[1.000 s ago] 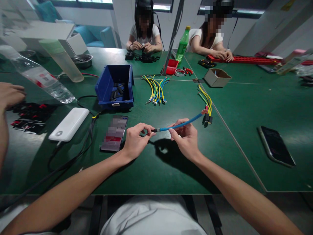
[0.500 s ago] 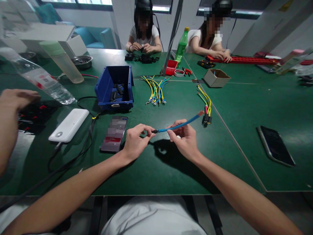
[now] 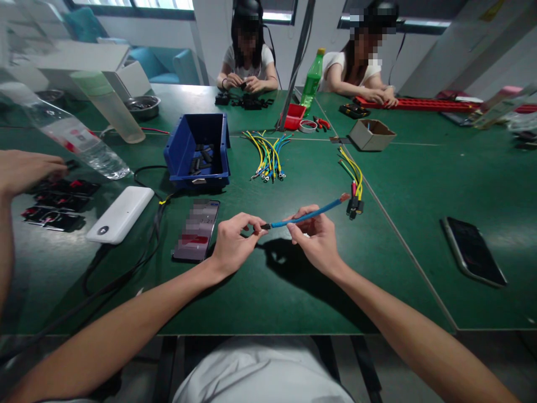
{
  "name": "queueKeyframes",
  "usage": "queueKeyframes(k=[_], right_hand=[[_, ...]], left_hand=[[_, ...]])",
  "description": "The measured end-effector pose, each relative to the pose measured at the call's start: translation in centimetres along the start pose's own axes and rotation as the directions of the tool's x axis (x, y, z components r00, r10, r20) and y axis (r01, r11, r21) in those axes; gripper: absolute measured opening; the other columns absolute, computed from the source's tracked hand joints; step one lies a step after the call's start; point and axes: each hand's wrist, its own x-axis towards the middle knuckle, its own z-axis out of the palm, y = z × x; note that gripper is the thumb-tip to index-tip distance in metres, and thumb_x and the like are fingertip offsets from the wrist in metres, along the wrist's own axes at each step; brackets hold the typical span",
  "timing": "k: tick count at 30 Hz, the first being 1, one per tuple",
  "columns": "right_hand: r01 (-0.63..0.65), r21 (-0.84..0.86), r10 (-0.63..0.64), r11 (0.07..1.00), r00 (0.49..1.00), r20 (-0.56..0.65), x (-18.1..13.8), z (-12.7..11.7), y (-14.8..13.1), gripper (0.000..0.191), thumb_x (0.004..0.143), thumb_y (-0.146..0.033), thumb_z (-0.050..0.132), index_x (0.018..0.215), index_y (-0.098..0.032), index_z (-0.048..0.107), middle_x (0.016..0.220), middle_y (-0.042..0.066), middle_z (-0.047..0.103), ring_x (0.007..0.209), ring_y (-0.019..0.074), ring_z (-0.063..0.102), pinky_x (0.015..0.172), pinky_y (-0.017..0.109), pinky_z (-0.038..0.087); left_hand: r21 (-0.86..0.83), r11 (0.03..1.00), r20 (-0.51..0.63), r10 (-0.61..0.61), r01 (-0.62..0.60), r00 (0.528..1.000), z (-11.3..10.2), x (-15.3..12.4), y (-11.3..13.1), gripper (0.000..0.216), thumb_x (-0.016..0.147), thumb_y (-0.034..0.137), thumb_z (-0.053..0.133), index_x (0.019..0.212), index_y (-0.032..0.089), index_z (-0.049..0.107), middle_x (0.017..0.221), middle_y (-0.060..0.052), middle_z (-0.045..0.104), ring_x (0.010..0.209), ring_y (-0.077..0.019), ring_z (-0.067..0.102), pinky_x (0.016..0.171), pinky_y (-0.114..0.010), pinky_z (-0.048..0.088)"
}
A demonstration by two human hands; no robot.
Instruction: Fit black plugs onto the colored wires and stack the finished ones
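A blue wire (image 3: 325, 209) with bare copper at its right end is held low over the green table. My left hand (image 3: 236, 242) is closed, pinching a small black sleeve (image 3: 265, 226) at the wire's left end. Around the wire's middle, the fingers of my right hand (image 3: 316, 238) are closed. Just beyond my right hand lies a bunch of yellow and green wires (image 3: 356, 182) with black sleeves on their ends. Farther off is a pile of yellow, blue and green wires (image 3: 271, 154) with ring terminals. A blue bin (image 3: 197, 182) holds several black sleeves.
A phone (image 3: 196, 230) lies beside my left hand, near a white power bank (image 3: 121, 215) and black cables. Another phone (image 3: 474, 252) is at right. A co-worker's hand (image 3: 33, 170) reaches over black parts at left. Bottles, a small box (image 3: 372, 135) and two co-workers are farther back.
My hands and the blue wire stay almost still. At the left, the co-worker's hand has shifted, showing more of the black parts under it.
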Motion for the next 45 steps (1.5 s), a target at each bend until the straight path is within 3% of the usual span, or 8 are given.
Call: queueKeyframes(k=[19,45], right_hand=[[-0.035,-0.027,0.036,0.999,0.999,0.039,0.16,-0.17,0.03,0.024,0.079,-0.03,0.07,0.089,-0.022,0.05,0.082,0.0,0.069,0.049,0.0077,0.055,0.045,0.021,0.047],[-0.156,0.073,0.15,0.985,0.985,0.082,0.47,0.16,0.12,0.029,0.076,-0.034,0.073,0.085,-0.021,0.049,0.077,-0.002,0.065,0.047,0.0059,0.051,0.043,0.019,0.044]], left_hand=[[-0.009,1.0,-0.002,-0.023,0.023,1.0,-0.01,-0.08,0.16,0.017,0.073,0.009,0.07,0.066,0.018,0.057,0.08,-0.003,0.072,0.075,-0.0168,0.067,0.067,-0.028,0.049],[0.02,1.0,0.02,-0.007,0.006,1.0,0.14,-0.27,-0.22,0.018,0.073,0.009,0.071,0.067,0.018,0.057,0.082,-0.003,0.071,0.074,-0.0167,0.067,0.067,-0.029,0.051]])
